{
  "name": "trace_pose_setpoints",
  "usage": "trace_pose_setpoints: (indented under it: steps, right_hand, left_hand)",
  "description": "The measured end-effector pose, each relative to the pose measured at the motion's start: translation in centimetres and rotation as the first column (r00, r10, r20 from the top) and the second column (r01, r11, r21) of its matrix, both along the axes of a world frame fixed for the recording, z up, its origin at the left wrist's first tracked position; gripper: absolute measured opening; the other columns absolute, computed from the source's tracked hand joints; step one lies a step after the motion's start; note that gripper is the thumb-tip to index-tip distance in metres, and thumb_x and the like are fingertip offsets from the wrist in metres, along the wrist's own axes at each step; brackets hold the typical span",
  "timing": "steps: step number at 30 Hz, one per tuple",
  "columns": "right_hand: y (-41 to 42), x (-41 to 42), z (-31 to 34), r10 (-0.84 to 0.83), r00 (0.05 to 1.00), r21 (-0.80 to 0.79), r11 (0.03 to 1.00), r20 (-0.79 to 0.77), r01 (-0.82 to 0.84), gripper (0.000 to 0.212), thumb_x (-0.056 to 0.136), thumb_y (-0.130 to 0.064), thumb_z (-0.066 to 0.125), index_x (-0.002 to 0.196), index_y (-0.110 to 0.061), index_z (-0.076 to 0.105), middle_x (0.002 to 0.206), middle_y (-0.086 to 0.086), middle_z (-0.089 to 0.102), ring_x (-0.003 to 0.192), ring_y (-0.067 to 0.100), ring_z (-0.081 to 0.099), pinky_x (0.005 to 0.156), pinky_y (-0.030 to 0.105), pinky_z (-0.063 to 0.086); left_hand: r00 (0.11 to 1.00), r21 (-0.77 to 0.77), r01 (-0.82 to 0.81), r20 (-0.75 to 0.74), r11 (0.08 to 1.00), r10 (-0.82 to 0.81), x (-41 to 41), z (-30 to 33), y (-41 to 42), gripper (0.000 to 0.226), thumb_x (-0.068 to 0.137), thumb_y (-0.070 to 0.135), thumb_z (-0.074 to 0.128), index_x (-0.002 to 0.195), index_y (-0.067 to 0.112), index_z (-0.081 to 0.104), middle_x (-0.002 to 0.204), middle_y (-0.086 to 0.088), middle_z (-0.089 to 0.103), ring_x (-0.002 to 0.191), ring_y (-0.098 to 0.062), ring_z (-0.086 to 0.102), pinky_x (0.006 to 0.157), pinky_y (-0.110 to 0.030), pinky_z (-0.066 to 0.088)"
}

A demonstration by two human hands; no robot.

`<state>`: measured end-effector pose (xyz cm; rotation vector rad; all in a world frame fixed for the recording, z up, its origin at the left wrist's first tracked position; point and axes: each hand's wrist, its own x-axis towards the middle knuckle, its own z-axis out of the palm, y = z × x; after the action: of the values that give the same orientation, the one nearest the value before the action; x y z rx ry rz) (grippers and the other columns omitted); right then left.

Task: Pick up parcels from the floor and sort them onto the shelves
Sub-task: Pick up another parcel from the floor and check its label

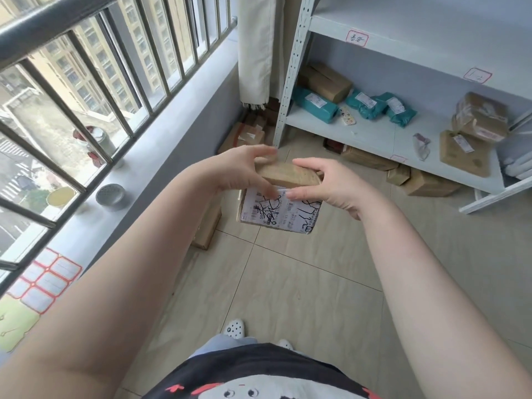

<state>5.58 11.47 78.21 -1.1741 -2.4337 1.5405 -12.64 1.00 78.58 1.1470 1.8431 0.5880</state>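
I hold a small brown cardboard parcel [283, 208] in front of me above the tiled floor. Its white shipping label with black handwriting faces me. My left hand [244, 168] grips its upper left edge and my right hand [322, 182] grips its upper right edge. The grey metal shelves [374, 133] stand ahead on the right. The lower shelf board carries teal bagged parcels [315, 106] and brown boxes [478, 119]. Under the parcel, another brown box [208, 226] lies on the floor by the wall.
A barred window [86, 82] with a sill runs along the left; a metal tin [110, 197] stands on the sill. More cardboard boxes [426, 182] lie on the floor under the shelves. A white curtain [259, 53] hangs in the corner.
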Motion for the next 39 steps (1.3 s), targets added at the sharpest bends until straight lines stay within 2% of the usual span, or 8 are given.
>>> trace_pose_setpoints:
  steps: [3,6,8,13,20,24,30,39]
  right_hand:
    - [-0.1,0.2,-1.3,-0.292,0.945,-0.214,0.942,-0.148,0.258,0.064,0.072,-0.027,0.082,0.129,-0.009,0.058,0.106,-0.005,0.067,0.089,0.000,0.063,0.071,0.012,0.050]
    - [-0.5,0.4,-2.3,-0.542,0.820,-0.505,0.769,-0.186,0.393,0.038,0.084,-0.026,0.071,0.116,-0.007,0.064,0.090,0.002,0.072,0.080,0.014,0.067,0.081,0.032,0.058]
    - [-1.0,0.5,-2.9,-0.612,0.767,-0.614,0.685,-0.193,0.392,0.018,0.087,-0.027,0.068,0.099,-0.013,0.068,0.082,0.004,0.074,0.082,0.021,0.067,0.091,0.041,0.055]
    - [-2.7,0.2,-4.0,-0.629,0.751,-0.706,0.625,-0.202,0.333,0.029,0.087,-0.025,0.067,0.111,-0.009,0.066,0.105,0.014,0.071,0.100,0.028,0.064,0.100,0.045,0.050]
    - [-3.0,-0.2,-4.1,-0.560,0.766,-0.514,0.780,-0.316,0.358,0.018,0.087,-0.022,0.068,0.104,-0.021,0.068,0.100,0.000,0.074,0.087,0.012,0.070,0.073,0.023,0.054]
    - [-2.4,-0.6,-3.8,-0.553,0.758,-0.442,0.809,-0.346,0.388,0.025,0.085,-0.024,0.070,0.110,-0.019,0.067,0.109,0.006,0.074,0.098,0.019,0.071,0.083,0.029,0.056]
    - [-1.3,-0.6,-3.2,-0.585,0.739,-0.453,0.787,-0.333,0.419,0.019,0.088,-0.026,0.068,0.106,-0.024,0.064,0.097,-0.004,0.073,0.081,0.008,0.070,0.058,0.013,0.051]
    - [3.2,1.3,-3.5,-0.686,0.681,-0.475,0.703,-0.257,0.529,0.020,0.087,-0.030,0.068,0.105,-0.024,0.064,0.093,-0.007,0.072,0.073,0.002,0.068,0.073,0.022,0.053]
  left_hand:
    - [0.959,0.183,-0.281,0.075,0.942,0.272,0.5,-0.3,0.1,0.114,0.064,0.037,0.088,0.156,0.032,0.022,0.148,-0.005,0.030,0.126,-0.012,0.041,0.092,-0.022,0.046]
    - [0.892,0.156,-0.443,0.175,0.883,0.416,1.3,-1.5,-0.3,0.113,0.072,0.044,0.082,0.158,0.023,0.013,0.159,-0.008,0.024,0.131,-0.012,0.038,0.088,-0.021,0.047]
    - [0.856,0.078,-0.464,0.298,0.883,0.423,1.9,-2.7,-0.5,0.113,0.072,0.049,0.080,0.159,0.022,0.013,0.158,-0.012,0.032,0.133,-0.020,0.044,0.101,-0.037,0.048]
    - [0.761,0.083,-0.490,0.526,0.868,0.379,3.6,-3.8,-0.4,0.064,0.087,0.035,0.071,0.144,0.024,0.044,0.120,-0.009,0.071,0.100,-0.023,0.073,0.082,-0.039,0.061]
    - [0.769,0.171,-0.492,0.545,0.854,0.334,3.1,-4.2,-0.2,0.053,0.084,0.030,0.076,0.133,0.028,0.058,0.108,-0.005,0.077,0.094,-0.024,0.076,0.079,-0.044,0.062]
    - [0.764,0.189,-0.483,0.569,0.855,0.306,2.8,-4.2,0.4,0.053,0.085,0.026,0.075,0.135,0.026,0.057,0.107,-0.001,0.077,0.090,-0.018,0.076,0.071,-0.034,0.061]
    - [0.718,0.131,-0.503,0.614,0.854,0.329,2.6,-4.2,2.2,0.094,0.071,0.028,0.086,0.149,0.012,0.036,0.122,-0.006,0.072,0.101,-0.022,0.074,0.089,-0.043,0.059]
    - [0.736,0.130,-0.430,0.624,0.894,0.263,4.3,-5.3,8.7,0.062,0.080,0.015,0.079,0.136,0.008,0.052,0.109,-0.007,0.075,0.081,-0.009,0.075,0.065,-0.022,0.057]
